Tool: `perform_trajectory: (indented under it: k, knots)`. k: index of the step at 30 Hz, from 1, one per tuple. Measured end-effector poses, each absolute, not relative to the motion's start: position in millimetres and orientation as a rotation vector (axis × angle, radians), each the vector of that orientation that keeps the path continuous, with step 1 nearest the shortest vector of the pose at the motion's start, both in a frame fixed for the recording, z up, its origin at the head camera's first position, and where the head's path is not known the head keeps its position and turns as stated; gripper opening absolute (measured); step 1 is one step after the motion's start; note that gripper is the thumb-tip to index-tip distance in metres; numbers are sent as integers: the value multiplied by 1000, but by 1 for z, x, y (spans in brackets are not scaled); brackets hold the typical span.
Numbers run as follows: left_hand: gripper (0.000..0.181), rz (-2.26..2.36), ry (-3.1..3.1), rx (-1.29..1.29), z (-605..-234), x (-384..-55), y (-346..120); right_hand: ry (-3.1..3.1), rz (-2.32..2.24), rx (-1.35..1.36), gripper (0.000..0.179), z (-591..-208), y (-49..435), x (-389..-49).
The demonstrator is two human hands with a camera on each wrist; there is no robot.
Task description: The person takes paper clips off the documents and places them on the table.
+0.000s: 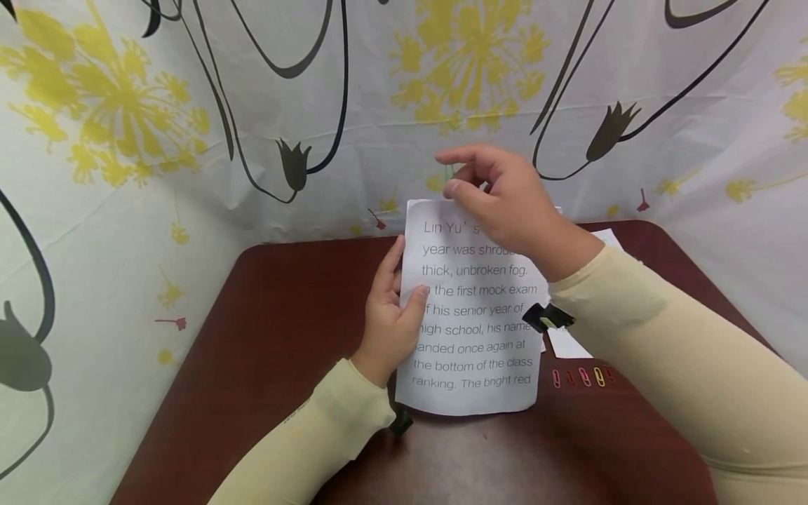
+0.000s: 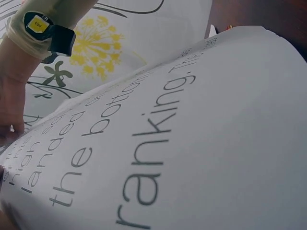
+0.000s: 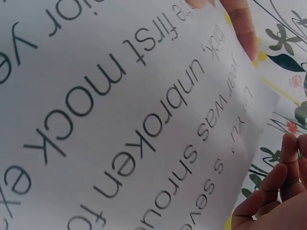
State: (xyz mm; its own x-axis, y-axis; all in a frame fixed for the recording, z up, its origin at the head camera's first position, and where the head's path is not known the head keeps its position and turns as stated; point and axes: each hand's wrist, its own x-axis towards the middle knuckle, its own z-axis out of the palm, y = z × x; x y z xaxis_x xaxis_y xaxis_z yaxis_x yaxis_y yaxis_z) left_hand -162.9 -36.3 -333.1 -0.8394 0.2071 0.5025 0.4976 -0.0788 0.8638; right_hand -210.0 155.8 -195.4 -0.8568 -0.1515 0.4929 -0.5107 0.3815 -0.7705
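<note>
My left hand (image 1: pixel 393 315) grips the left edge of a printed sheet of paper (image 1: pixel 473 330), thumb on the front and fingers behind. The sheet stands upright above the table, its lower edge curving. More paper shows behind its right side; how many sheets cannot be told. Over the top edge, my right hand (image 1: pixel 505 196) pinches a small pale green paper clip (image 1: pixel 449 171) between thumb and index finger. In the right wrist view, the right hand (image 3: pixel 276 191) is beside the paper's top edge, and the clip cannot be made out.
A row of several paper clips (image 1: pixel 584 377), pink, red and yellow, lies on the dark red table (image 1: pixel 303 330) at the right. White papers (image 1: pixel 568 345) lie behind them, partly hidden by the right arm. A white curtain (image 1: pixel 353 91) with floral print hangs behind the table.
</note>
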Motion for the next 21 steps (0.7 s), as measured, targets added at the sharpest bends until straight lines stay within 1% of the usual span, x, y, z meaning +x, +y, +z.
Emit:
perform_trajectory:
  k: [10,16,21]
  knots:
    - [82,-2017,-1966,-731,-332,-163,-37,-2307,1577,516,36,-191,187,-195]
    - [82,-2019,-1960,-729,-334,-165,-38,-2360,1590,581,38,-193,209,-187]
    - [81,-2020,-1958,-733,-335,-166,-38,-2405,1569,668,37,-204,231,-183]
